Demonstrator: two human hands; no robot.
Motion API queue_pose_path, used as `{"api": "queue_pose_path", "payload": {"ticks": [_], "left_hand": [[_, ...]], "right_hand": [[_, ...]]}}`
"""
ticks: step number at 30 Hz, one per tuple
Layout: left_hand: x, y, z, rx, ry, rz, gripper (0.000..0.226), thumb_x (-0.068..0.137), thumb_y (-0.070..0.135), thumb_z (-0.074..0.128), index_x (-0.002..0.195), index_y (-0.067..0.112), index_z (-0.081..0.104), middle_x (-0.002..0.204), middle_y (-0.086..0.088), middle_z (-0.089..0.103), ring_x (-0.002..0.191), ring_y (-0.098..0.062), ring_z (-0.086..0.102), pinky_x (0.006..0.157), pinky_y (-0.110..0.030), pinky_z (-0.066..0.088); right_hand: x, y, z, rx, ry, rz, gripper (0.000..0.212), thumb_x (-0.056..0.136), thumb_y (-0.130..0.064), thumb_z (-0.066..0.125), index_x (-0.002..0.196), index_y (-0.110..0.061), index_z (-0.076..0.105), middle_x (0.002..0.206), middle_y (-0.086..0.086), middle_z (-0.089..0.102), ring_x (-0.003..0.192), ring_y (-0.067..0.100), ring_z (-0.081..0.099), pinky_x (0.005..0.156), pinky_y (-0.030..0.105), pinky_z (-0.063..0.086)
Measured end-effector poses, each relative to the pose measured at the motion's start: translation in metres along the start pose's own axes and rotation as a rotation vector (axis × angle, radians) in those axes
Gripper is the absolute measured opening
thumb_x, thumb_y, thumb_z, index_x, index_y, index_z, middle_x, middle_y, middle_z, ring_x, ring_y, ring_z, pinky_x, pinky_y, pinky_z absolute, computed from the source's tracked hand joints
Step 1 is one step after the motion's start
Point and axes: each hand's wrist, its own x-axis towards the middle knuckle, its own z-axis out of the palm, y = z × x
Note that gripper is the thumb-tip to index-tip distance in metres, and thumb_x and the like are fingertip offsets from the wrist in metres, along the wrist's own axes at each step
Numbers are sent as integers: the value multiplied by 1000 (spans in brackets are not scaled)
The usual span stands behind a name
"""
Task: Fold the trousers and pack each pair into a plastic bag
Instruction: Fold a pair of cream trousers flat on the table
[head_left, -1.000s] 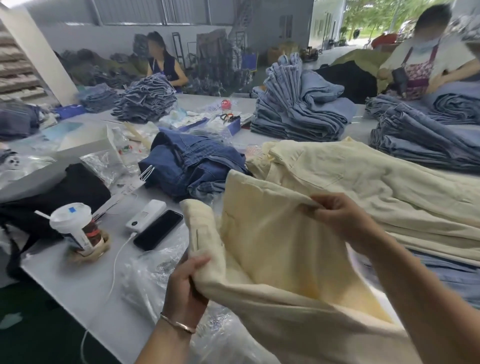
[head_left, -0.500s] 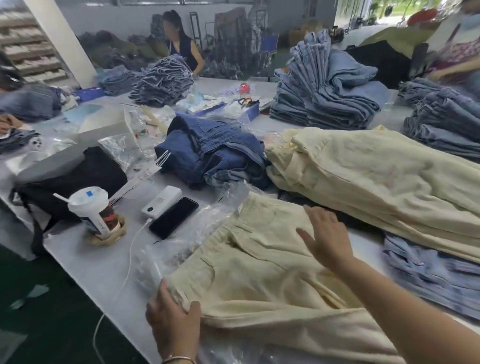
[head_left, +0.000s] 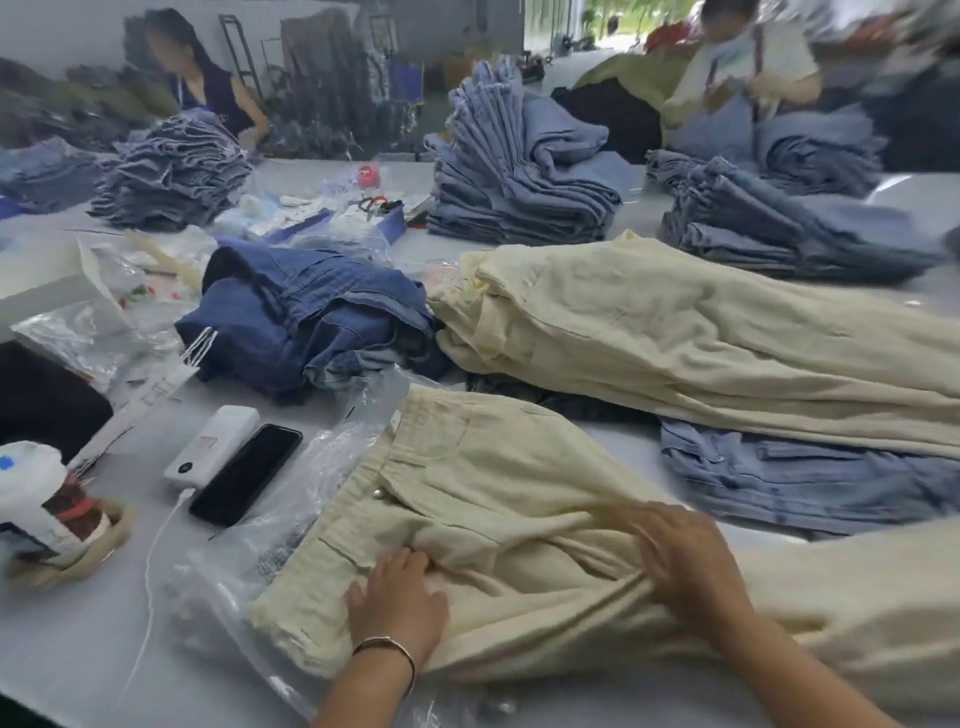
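Currently cream trousers (head_left: 519, 525) lie flat on the surface (head_left: 78, 639), waistband far-left, legs running right; left hand (head_left: 397, 605) presses, fingers spread; right hand (head_left: 685, 561) fingers curl into bunched fabric.

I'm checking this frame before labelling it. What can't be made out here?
Head view only:
- Cream trousers: legs cut off by the right edge.
- Plastic bag: partly under the trousers.
- Right hand: fingertips sunk in a fold, grip unclear.
- Cup: cut by the left edge, label blurred.
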Motion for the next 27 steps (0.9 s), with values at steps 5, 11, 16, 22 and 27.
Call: {"api": "queue_pose_path", "payload": {"ticks": [5, 11, 16, 22, 27], "left_hand": [[3, 42, -8, -181, 101, 91, 28, 87, 32, 49, 108, 21, 63, 121, -1, 55, 113, -24, 52, 91, -33, 46], [-22, 132, -7, -474, 118, 549, 6, 84, 20, 61, 80, 23, 63, 89, 2, 63, 88, -19, 58, 80, -32, 45], [-40, 204, 12, -469, -103, 550, 17, 79, 40, 70, 87, 29, 61, 88, 7, 65, 86, -13, 59, 79, -28, 45], [-54, 274, 22, -432, -171, 477, 45, 69, 41, 79, 109, 26, 62, 96, 12, 56, 94, -8, 53, 75, -19, 37], [-90, 314, 21, -332, -403, 708, 3, 54, 25, 52, 51, 25, 51, 49, 11, 40, 55, -5, 42, 47, -19, 28]], "right_hand": [[-67, 57, -34, -144, 67, 323, 32, 61, -8, 55, 88, -11, 72, 93, 7, 71, 83, 34, 67, 71, 43, 52], [-110, 127, -62, -256, -121, 543, 45, 91, -16, 45, 131, -35, 51, 137, -15, 49, 128, 13, 40, 103, 26, 31], [-134, 174, -87, -313, -67, 633, 48, 93, -27, 48, 140, -30, 42, 144, -9, 39, 130, 17, 36, 101, 30, 34], [-147, 207, -83, -140, -227, 635, 72, 90, -46, 52, 150, -26, 17, 151, -1, 24, 127, 18, 46, 92, 30, 44], [-129, 219, -92, -320, -179, 367, 106, 77, -38, 62, 147, -42, -17, 153, 5, 3, 141, 25, 13, 108, 42, 11]]}}
